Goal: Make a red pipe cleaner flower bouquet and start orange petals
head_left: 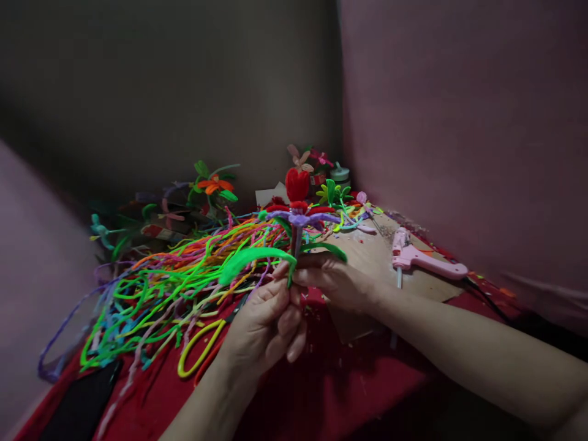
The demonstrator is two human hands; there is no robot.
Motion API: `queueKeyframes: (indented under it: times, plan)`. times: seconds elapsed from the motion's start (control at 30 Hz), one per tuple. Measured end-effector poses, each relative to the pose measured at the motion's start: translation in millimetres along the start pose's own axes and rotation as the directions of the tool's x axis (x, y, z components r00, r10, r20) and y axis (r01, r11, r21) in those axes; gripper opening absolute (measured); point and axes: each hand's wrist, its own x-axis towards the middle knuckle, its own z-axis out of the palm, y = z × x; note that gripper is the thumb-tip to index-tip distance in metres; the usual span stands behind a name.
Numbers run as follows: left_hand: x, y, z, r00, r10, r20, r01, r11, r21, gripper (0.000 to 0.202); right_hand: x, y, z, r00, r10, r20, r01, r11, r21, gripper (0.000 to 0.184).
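Pipe-cleaner flower (297, 185) stands straight up in the middle of the head view, just above your two hands. It has a red fuzzy top, purple petals under that, and green leaves that stick out to the sides. Your left hand (266, 324) is closed around the bottom of the thin stem with the fingers curled in, and I think that is so the flower does not tip or spin. Your right hand (337, 280) pinches the stem a little higher, just under the leaves, with the fingertips pressed on it. A bright green pipe cleaner (250, 257) bends out to the left from the spot where your fingers meet, so it seems to be joined to the stem there. You hold it all up off the red cloth (349, 392), which likely lets you see every side. A big tangled pile of pipe cleaners (156, 288) lies on the left, near your left hand and easy to reach. A pink glue gun (427, 260) rests on a piece of cardboard (367, 248) to the right, near your right hand; the cardboard probably guards the cloth from glue. More made flowers (214, 184) sit at the back by the wall, out of the way.
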Motion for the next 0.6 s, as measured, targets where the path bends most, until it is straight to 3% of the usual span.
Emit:
queueKeyframes:
  times: [0.1,0.17,0.23,0.3,0.37,0.4,0.47,0.53,0.6]
  plan:
    - [-3,-7,-7.7,0.982,-0.05,0.18,0.076,0.987,-0.142,0.013,-2,6,-1,0.997,0.016,0.081,-0.02,0.998,0.058,0.026]
    - [-4,-8,-10.0,0.972,-0.071,0.226,0.101,0.987,-0.121,0.016,-3,5,-1,0.997,0.015,0.079,-0.02,0.998,0.063,0.022]
    - [-4,-4,-8.9,0.988,-0.064,0.141,0.064,0.998,0.01,0.018,-3,3,0,0.999,0.023,0.033,-0.025,0.999,0.043,0.021]
    - [-3,1,-5.9,0.999,0.013,-0.038,-0.002,0.957,0.29,0.019,-2,0,0,0.999,0.021,-0.042,-0.021,1.0,0.0,0.021]
    - [-2,3,-4.1,0.951,0.243,-0.191,-0.057,0.746,0.664,0.017,0,-2,2,0.991,-0.008,-0.13,-0.002,0.997,-0.073,0.021]
    - [-1,3,-4.4,0.897,0.389,-0.211,-0.068,0.591,0.804,0.014,1,-2,3,0.983,-0.027,-0.183,0.007,0.994,-0.108,0.019]
    - [-1,-1,-6.9,0.812,0.56,-0.165,-0.049,0.347,0.937,0.01,2,0,5,0.962,-0.032,-0.27,-0.008,0.989,-0.146,0.014]
    - [-2,-5,-9.8,0.805,0.574,-0.151,-0.03,0.293,0.956,0.01,3,3,6,0.956,-0.008,-0.292,-0.034,0.99,-0.138,0.012]
    - [-2,-8,-10.3,0.841,0.507,-0.186,-0.016,0.369,0.929,0.015,3,4,6,0.969,-0.013,-0.249,-0.023,0.99,-0.141,0.016]
